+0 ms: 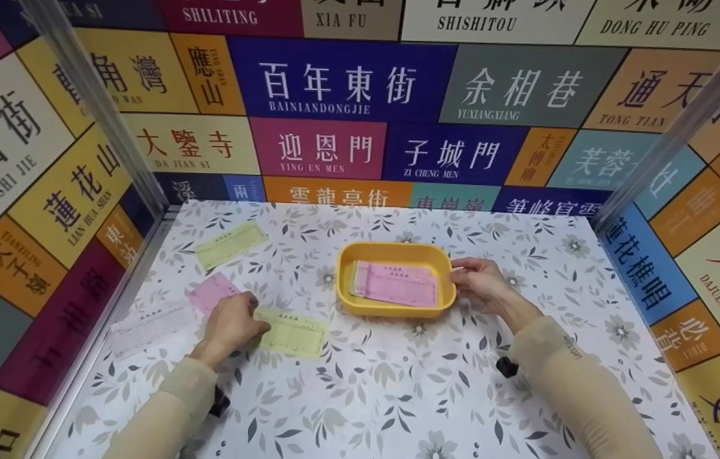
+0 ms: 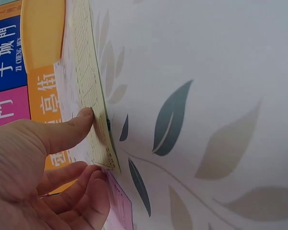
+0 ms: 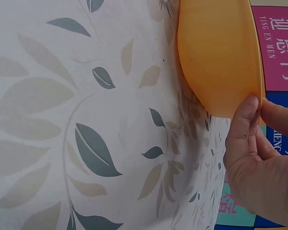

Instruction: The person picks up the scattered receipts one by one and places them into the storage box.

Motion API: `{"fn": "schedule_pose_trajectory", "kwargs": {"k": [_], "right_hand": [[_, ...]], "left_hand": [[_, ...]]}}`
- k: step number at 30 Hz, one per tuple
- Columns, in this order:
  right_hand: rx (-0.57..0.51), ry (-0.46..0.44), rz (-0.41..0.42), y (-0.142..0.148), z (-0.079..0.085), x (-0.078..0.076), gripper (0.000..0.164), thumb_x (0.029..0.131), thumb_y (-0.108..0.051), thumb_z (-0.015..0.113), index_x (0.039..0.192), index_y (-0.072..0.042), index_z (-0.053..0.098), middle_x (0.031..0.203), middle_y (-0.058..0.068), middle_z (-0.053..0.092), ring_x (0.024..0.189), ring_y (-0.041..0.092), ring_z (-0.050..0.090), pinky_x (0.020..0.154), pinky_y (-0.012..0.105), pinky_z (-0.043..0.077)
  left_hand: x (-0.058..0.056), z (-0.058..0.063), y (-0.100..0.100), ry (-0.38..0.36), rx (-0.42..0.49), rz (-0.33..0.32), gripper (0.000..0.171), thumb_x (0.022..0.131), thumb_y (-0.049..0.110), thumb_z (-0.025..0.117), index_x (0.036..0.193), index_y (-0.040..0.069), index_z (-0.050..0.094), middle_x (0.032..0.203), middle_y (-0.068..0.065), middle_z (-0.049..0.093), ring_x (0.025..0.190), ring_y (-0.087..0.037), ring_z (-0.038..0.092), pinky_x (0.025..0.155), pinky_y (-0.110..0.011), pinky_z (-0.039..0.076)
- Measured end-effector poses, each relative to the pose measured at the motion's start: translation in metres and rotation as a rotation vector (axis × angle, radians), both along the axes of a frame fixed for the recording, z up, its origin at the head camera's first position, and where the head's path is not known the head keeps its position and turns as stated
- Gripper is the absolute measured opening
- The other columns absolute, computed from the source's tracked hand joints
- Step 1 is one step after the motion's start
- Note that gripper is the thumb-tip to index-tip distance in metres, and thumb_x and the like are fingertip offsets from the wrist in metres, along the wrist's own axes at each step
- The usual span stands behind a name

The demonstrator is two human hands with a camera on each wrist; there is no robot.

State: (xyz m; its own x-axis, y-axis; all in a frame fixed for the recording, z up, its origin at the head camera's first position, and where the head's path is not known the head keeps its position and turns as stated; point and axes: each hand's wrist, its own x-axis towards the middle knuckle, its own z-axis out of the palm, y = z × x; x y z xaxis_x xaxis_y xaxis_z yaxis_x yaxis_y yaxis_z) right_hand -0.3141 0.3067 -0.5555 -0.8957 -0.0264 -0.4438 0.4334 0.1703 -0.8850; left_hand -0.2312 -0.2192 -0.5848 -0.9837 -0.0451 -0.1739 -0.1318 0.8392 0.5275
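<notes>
A yellow plastic box [image 1: 396, 312] stands right of the middle of the table, with a stack of printed paper slips inside, a pink slip [image 1: 401, 285] on top. My right hand [image 1: 484, 285] pinches the box's right rim between thumb and fingers; the right wrist view shows this hand [image 3: 261, 148] on the rim of the yellow wall [image 3: 221, 57]. At the left end of a yellow slip [image 1: 293, 333] is my left hand [image 1: 230, 325]. In the left wrist view, that hand's thumb [image 2: 69, 134] touches the yellow slip [image 2: 93, 91], its fingers loosely bent and apart from the thumb.
Partly behind the left hand lies another pink slip [image 1: 210, 292]. A pale slip [image 1: 150, 330] is at the far left, and a yellow-green slip [image 1: 230, 245] farther back. Panels with street names [image 1: 341, 80] wall in the floral-patterned table [image 1: 360, 395] at the back and sides.
</notes>
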Motion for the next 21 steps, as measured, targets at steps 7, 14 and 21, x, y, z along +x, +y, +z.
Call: {"fn": "schedule_pose_trajectory", "kwargs": {"k": [7, 14, 21], "right_hand": [[-0.001, 0.034, 0.005, 0.000, -0.002, 0.002, 0.055, 0.104, -0.003, 0.071, 0.158, 0.000, 0.059, 0.102, 0.001, 0.077, 0.087, 0.011, 0.076, 0.083, 0.026, 0.068], [-0.005, 0.045, 0.010, 0.003, -0.003, 0.002, 0.054, 0.105, -0.003, 0.070, 0.157, 0.003, 0.058, 0.103, 0.001, 0.078, 0.087, 0.011, 0.076, 0.080, 0.024, 0.067], [0.019, 0.036, 0.021, 0.002, -0.002, 0.001, 0.053, 0.105, -0.005, 0.070, 0.157, 0.000, 0.060, 0.105, 0.001, 0.077, 0.087, 0.011, 0.075, 0.082, 0.025, 0.067]], "left_hand": [[-0.002, -0.004, -0.001, -0.009, 0.052, -0.008, 0.053, 0.089, 0.026, 0.091, 0.134, 0.001, 0.074, 0.107, -0.014, 0.075, 0.096, -0.030, 0.069, 0.086, -0.046, 0.058], [0.002, -0.004, 0.007, -0.010, 0.050, 0.035, 0.055, 0.092, 0.033, 0.088, 0.135, 0.002, 0.074, 0.110, -0.014, 0.077, 0.096, -0.029, 0.068, 0.089, -0.048, 0.058], [0.002, -0.006, 0.014, 0.103, -0.050, 0.047, 0.051, 0.094, 0.044, 0.082, 0.122, 0.003, 0.074, 0.118, -0.019, 0.079, 0.101, -0.037, 0.073, 0.092, -0.057, 0.060]]}}
